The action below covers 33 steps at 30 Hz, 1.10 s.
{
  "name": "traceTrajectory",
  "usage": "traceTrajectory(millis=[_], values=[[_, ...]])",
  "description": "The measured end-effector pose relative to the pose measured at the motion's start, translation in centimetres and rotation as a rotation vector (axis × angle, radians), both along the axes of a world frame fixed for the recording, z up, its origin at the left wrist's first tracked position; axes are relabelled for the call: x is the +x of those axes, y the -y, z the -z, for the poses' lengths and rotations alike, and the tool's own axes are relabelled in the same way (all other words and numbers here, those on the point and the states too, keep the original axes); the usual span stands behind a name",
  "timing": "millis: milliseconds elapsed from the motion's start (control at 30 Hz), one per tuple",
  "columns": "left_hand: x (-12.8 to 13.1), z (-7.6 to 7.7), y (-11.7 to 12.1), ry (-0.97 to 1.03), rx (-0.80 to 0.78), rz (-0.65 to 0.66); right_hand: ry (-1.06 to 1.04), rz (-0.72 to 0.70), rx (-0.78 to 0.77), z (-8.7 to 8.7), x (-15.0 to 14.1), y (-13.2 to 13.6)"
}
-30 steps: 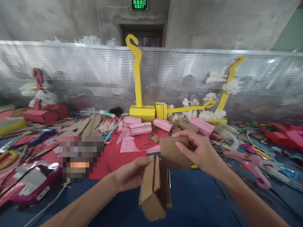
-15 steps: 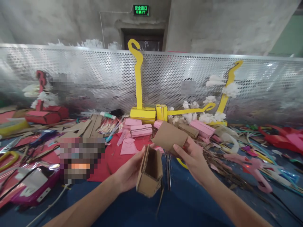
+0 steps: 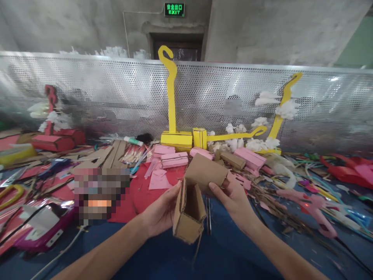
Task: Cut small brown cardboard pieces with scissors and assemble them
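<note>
1. The fingers of the left hand (image 3: pixel 161 214) are closed around the left side of an open cardboard box (image 3: pixel 188 227), which is held tilted above the desk (image 3: pixel 151 260), its hollow turned up to the view.
2. And on the other side, a flat cardboard panel (image 3: pixel 204 173) is pinched by the right hand (image 3: pixel 234 200), thumb on the near face, the other fingers mostly hidden behind.
3. Here is the change: the box has been turned so that its hollow is shown, and the panel has been swung left and lowered to the box's far end. Whether the two are touching cannot be told.
4. For the work in hand, box and panel seem to be brought together for matching; no join is seen.
5. Below, a slim metal tool (image 3: pixel 208 217) is left lying on the desk.
6. Just beyond, a red sheet (image 3: pixel 128 200) is spread out, with pink boxes (image 3: pixel 175 160) behind it.
7. To the right, a pink glue gun (image 3: pixel 314 208) is left lying; farther back, a yellow hook (image 3: pixel 171 105) is stood upright before a perforated metal screen (image 3: pixel 122 85).
</note>
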<state>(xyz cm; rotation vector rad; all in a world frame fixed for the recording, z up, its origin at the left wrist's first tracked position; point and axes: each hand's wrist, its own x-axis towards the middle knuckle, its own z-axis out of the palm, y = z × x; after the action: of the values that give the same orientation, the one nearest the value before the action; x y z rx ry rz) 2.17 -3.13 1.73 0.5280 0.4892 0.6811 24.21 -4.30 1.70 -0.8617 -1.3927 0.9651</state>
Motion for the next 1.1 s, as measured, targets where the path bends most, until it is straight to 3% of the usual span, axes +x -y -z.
traceTrajectory(millis=[267, 633, 800, 1000, 1100], values=[[0.0, -0.5, 0.2, -0.025, -0.004, -0.031, 0.04, 0.001, 0.015, 0.1, 0.2, 0.0], [0.3, 0.5, -0.1, 0.018, 0.036, -0.102, 0.065, 0.012, 0.006, 0.4, 0.3, -0.5], [0.3, 0.1, -0.1, 0.024, 0.083, -0.139, 0.377, 0.213, 0.044, 0.5, 2.3, -1.9], [-0.1, 0.5, -1.1, 0.048, 0.054, -0.258, 0.864, 0.176, -0.008, 0.0, 7.2, -2.4], [-0.2, 0.8, -1.6, 0.038, 0.124, -0.357, 1.037, 0.174, -0.019, 0.1, 8.2, -2.1]])
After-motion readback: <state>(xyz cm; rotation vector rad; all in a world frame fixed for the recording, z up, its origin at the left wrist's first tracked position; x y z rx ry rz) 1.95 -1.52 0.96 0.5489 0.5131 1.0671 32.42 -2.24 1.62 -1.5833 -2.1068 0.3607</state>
